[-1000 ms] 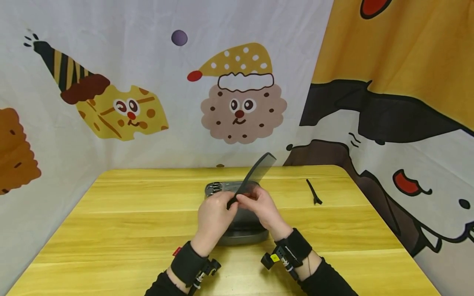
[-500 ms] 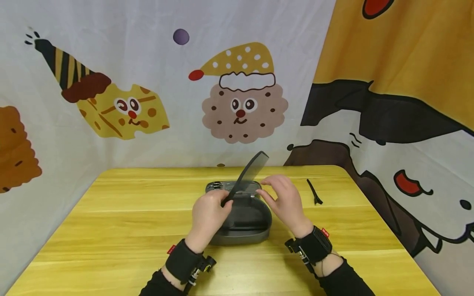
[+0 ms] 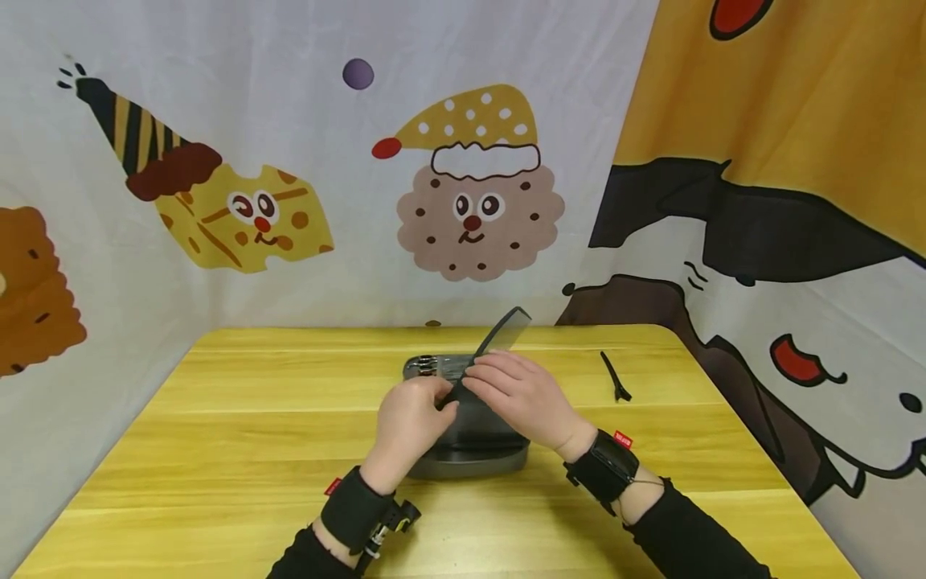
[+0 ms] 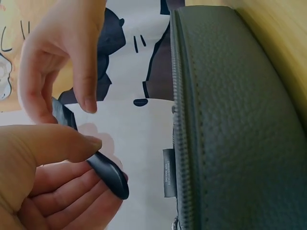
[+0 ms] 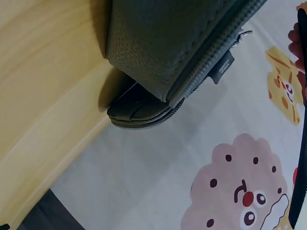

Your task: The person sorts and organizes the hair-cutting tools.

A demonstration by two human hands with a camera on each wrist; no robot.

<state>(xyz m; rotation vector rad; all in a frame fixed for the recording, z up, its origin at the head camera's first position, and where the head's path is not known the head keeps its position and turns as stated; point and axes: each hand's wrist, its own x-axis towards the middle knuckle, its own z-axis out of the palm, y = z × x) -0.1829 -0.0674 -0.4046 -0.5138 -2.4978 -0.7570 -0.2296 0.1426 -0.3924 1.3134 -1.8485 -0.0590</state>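
Observation:
A black comb [image 3: 510,326] slants up above the case in the head view. My left hand [image 3: 408,422] pinches its handle end between thumb and fingers; in the left wrist view the rounded handle [image 4: 111,176] pokes out past the thumb. My right hand [image 3: 524,398] lies across the middle of the comb with its fingers fairly straight, hiding part of the teeth. Its thumb [image 4: 86,91] hangs apart from the comb in the left wrist view. Below both hands stands a dark grey zip case [image 3: 470,465], unzipped, with its lid [image 3: 450,366] folded back.
Small metal tools [image 3: 425,366] sit in the lid at its left side. A black hair clip [image 3: 615,378] lies on the wooden table [image 3: 253,450] to the right of the case. A printed cloth [image 3: 304,297] hangs behind the table.
My right hand let go of the comb, drew back to the right, then came back over it with straighter fingers. My left hand has kept hold of the comb, shifting slightly left.

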